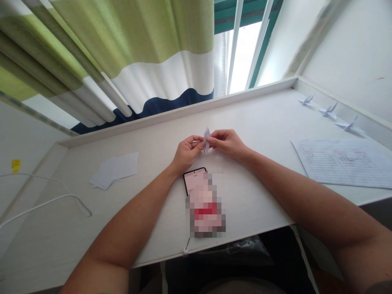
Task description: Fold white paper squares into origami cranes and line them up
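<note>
Folded paper (206,139): centre of frame, small and white, pointed at top, held roughly upright above the tabletop (257,200).
Left hand (186,154): fingers closed, pinching the folded paper from its left side.
Right hand (230,143): fingertips together, gripping the same piece from its right side; exact finger placement too small to read.
Phone (190,179): just below the hands, screen up, largely pixelated.
Loose sheets (124,166): blank, overlapping, left of centre.
Folded paper figures (329,110): three, in a row at upper right.
Lined pages (339,161): right edge, handwritten, below the row.
White cable (58,202): lower left.
</note>
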Demonstrator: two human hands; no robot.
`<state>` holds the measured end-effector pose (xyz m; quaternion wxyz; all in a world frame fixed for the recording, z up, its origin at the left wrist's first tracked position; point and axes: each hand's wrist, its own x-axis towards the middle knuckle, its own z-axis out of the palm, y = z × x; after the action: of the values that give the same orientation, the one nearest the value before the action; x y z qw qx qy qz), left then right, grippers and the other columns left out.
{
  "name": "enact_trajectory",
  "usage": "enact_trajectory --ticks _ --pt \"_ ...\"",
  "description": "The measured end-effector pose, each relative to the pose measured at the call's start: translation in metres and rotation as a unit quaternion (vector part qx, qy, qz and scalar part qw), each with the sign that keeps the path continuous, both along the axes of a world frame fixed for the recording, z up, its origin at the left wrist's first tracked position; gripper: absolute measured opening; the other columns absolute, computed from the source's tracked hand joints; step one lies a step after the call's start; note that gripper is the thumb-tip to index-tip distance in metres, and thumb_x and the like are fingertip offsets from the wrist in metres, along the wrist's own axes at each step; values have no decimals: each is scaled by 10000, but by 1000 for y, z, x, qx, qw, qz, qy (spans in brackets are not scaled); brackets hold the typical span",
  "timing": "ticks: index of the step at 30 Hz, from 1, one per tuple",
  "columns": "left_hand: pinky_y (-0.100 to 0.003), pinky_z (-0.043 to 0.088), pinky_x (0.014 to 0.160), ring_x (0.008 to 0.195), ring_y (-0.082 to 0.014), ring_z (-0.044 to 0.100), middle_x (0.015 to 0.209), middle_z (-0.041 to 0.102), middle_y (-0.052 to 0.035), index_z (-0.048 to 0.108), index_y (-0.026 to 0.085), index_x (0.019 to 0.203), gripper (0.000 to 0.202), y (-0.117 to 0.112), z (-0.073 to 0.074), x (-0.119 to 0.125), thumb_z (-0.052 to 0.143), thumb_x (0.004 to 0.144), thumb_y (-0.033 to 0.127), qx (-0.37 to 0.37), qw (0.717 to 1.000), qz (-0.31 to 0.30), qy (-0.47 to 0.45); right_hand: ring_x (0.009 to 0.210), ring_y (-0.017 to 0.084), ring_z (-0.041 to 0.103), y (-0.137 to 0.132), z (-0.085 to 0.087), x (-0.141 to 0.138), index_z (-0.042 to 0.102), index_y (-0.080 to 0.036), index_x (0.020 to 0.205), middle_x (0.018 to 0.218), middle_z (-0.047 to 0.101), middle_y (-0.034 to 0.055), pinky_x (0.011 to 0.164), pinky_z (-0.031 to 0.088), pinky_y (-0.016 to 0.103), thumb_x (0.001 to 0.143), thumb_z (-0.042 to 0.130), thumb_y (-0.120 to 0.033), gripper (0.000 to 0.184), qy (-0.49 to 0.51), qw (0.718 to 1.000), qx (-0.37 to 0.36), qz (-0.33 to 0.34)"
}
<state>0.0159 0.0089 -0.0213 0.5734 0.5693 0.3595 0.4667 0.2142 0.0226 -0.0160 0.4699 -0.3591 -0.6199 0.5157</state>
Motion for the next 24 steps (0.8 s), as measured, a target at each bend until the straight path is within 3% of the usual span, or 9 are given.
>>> enact_trajectory --ticks 8,24 --pt "-358 589 793 721 -185 740 727 776 -14 712 178 985 525 0 1 0 914 756 605 -9 1000 21 8 775 176 717 -3 1 -3 784 -188 784 802 761 35 803 660 381 721 921 -626 463 59 998 -35 3" --pt "-323 592 766 792 -202 790 754 798 -25 696 177 970 495 1 3 1 867 803 610 1 999 31 29 744 160 703 -2 0 -5 778 -185 792 797 762 29 796 668 373 704 929 -628 476 59 998 -32 -7"
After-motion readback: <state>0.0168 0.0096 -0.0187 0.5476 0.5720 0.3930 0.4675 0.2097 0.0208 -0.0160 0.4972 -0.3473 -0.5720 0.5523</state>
